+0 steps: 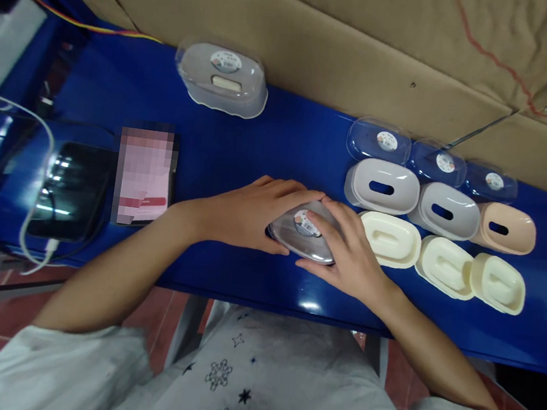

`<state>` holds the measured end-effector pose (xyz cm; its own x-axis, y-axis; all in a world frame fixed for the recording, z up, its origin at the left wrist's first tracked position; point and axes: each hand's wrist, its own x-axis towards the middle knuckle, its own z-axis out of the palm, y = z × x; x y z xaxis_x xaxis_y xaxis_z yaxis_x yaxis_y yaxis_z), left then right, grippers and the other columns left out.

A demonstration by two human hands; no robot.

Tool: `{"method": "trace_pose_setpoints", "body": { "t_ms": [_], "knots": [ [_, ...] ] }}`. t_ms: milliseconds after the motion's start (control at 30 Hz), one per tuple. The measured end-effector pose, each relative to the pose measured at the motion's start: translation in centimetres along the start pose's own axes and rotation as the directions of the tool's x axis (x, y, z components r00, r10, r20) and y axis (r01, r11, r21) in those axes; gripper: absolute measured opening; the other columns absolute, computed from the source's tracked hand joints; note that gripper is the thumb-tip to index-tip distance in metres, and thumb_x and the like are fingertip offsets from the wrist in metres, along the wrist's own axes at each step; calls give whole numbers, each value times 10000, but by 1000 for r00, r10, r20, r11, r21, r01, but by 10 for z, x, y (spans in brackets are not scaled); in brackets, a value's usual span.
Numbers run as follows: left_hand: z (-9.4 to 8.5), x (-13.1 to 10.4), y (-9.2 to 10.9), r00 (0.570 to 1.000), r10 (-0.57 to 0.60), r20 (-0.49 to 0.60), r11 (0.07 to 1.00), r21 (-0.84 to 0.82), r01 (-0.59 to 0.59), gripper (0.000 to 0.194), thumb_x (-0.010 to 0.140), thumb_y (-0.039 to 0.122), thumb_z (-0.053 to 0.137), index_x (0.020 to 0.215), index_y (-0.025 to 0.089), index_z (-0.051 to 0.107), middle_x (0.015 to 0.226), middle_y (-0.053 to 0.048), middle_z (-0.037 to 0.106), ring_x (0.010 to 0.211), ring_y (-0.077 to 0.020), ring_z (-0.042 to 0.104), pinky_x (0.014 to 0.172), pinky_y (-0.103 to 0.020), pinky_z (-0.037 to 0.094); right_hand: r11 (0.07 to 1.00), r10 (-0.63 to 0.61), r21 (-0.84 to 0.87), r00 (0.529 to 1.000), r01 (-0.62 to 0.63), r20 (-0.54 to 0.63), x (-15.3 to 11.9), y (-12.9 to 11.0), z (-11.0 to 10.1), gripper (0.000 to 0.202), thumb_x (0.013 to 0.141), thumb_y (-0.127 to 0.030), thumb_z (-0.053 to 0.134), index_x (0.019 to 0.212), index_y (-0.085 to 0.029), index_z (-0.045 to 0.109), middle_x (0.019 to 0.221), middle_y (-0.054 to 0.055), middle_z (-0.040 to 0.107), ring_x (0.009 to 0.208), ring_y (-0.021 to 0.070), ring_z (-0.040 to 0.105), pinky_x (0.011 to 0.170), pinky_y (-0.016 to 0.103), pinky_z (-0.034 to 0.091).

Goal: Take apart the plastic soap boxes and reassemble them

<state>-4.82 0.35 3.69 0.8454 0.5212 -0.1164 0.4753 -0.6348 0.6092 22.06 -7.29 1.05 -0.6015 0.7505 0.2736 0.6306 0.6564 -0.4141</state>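
Between my two hands is an oval clear lid [306, 231] with a round white label, tilted over the blue table [244, 275]. My left hand [257, 213] is curled around its left side, thumb low at the near edge. From the right, my right hand [348, 248] grips it, fingers over the top and thumb at the front edge. What lies under the lid is mostly hidden. Just right of my right hand sit a cream oval tray [390, 239] and a grey oval shell [386, 188] with a slot.
Clear lids [380, 142], slotted shells [449, 211] and cream trays [447, 267] form three rows at the right. A lidded box [224, 81] stands at the back. Left are a phone-like device [146, 175], a black device [73, 192] and a white cable [48, 155].
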Motion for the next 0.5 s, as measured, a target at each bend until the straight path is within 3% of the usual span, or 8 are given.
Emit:
{"method": "trace_pose_setpoints", "body": {
  "t_ms": [167, 500],
  "knots": [
    [0, -1, 0, 1000, -5, -2, 1000, 3, 5, 998, 913, 424, 824, 1708, 285, 238, 1616, -147, 511, 1454, -351, 520, 1195, -456, 359, 999, -31, -21, 999, 32, 19, 1, 1, -3, 841, 993, -575, 718, 1684, -245, 372, 1672, 214, 455, 1535, 421, 455, 1222, 671, 452],
    [-6, -2, 0, 999, -42, 19, 999, -17, 42, 955, 909, 407, 812, 1694, 327, 274, 1654, -127, 487, 1473, -352, 511, 1198, -479, 350, 1000, -21, -20, 998, 23, 64, -2, 4, -6, 896, 1035, -664, 584, 1748, -256, 226, 1699, 203, 440, 1546, 424, 463, 1199, 663, 472]
  ]
}}
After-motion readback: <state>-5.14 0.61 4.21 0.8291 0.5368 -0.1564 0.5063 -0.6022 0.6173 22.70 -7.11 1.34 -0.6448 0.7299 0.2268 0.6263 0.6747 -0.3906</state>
